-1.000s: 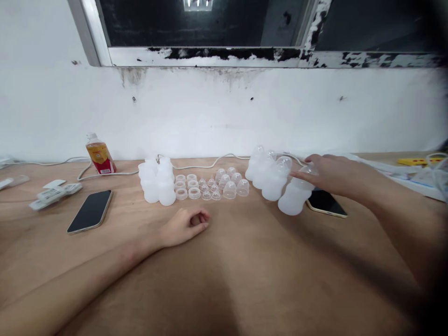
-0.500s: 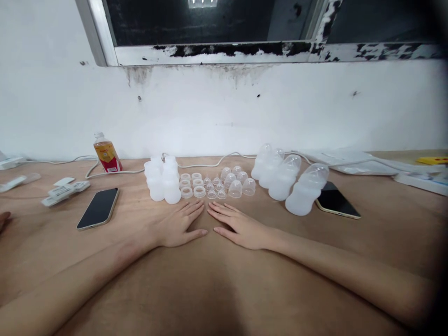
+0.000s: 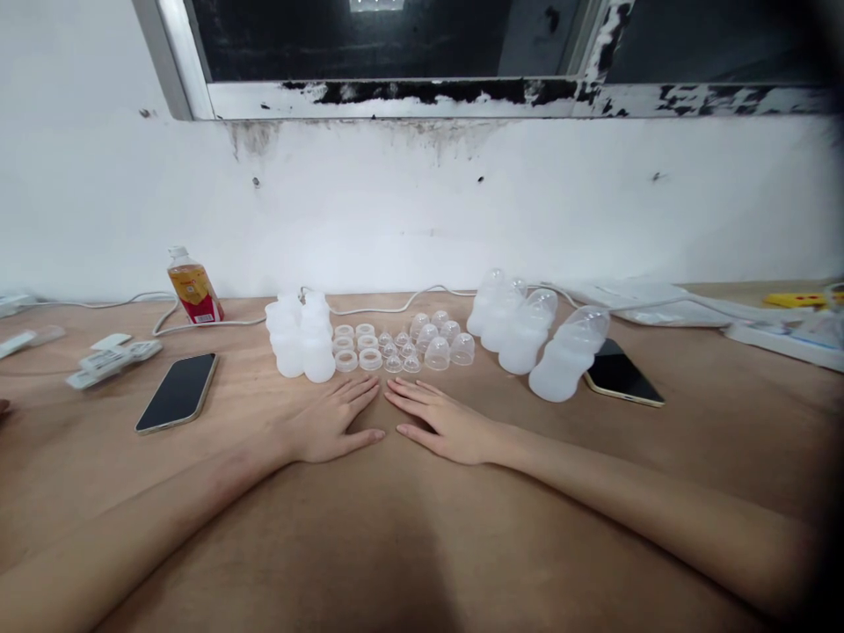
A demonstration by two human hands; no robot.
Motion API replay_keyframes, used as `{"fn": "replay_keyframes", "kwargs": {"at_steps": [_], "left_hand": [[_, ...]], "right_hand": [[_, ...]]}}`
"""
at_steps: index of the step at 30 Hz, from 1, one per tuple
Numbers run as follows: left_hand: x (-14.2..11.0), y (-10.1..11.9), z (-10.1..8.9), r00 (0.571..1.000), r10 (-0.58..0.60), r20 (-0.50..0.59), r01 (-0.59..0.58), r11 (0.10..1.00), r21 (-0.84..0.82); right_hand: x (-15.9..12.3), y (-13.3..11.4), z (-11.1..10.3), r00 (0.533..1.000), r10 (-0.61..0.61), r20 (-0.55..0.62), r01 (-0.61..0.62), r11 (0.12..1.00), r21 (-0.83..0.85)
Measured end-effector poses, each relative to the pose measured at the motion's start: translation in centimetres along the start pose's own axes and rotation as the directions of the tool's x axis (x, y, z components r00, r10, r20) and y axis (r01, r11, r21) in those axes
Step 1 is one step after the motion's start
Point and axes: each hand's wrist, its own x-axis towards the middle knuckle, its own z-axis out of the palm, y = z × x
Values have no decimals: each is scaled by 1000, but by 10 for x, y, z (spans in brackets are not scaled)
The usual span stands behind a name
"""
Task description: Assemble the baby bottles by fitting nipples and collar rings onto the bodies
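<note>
My left hand (image 3: pixel 330 423) lies flat on the wooden table (image 3: pixel 409 536), thumb apart from the fingers. Flat beside it rests my right hand (image 3: pixel 453 423), its fingertips close to those of the left. Neither holds anything. Just beyond the fingertips are small clear bottle nipples (image 3: pixel 394 362), white collar rings (image 3: pixel 370 358) and clear domed caps (image 3: pixel 437 353), each in short rows. To their left stand several white baby bottle bodies (image 3: pixel 319 352) without caps. On the right, several capped baby bottles (image 3: pixel 562 359) stand in a slanting line.
One phone (image 3: pixel 177 393) lies at left, another phone (image 3: pixel 623 373) behind the nearest capped bottle. A drink bottle (image 3: pixel 196 290), a white cable (image 3: pixel 402 308) and plastic bags (image 3: pixel 646 303) are near the wall. White packets (image 3: pixel 109 362) lie at left. Part of another person's hand (image 3: pixel 3 406) shows at the left edge.
My right hand has let go of the nearest capped bottle and come down flat at the table's middle. My left hand has uncurled and flattened. Both have stayed still over the last half second.
</note>
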Motion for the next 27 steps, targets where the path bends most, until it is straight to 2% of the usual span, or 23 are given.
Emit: {"fn": "replay_keyframes", "kwargs": {"at_steps": [3,6,9,11,13,16,21,22,24,26,27], "left_hand": [[3,0,1,999,7,-37,-7,1000,-3],[14,0,5,990,-44,-132,47,999,22],[28,0,10,956,-139,-257,145,989,3],[36,-2,13,933,-180,-311,189,982,-2],[40,-4,15,927,-187,-324,204,979,19],[40,-4,15,931,-171,-323,198,979,52],[34,1,11,908,-160,-388,194,980,50],[33,2,10,898,-154,-411,191,980,50],[31,3,11,894,-154,-421,192,980,50],[30,1,13,911,-188,-366,214,976,32],[30,0,14,921,-207,-329,224,974,14]], "right_hand": [[1,-3,-1,999,0,-49,-1,1000,-25],[6,-2,-1,974,121,-192,-136,989,-64],[14,8,0,891,337,-304,-354,935,-2],[21,18,1,840,417,-348,-421,904,67],[29,29,3,815,439,-378,-429,896,115],[37,40,4,805,456,-380,-419,890,181],[33,35,-1,777,444,-445,-363,895,259],[31,31,-2,786,421,-453,-343,906,246],[27,21,-3,860,326,-392,-272,944,188],[26,13,-2,936,216,-276,-199,976,90],[25,10,-2,955,189,-229,-187,982,32]]}}
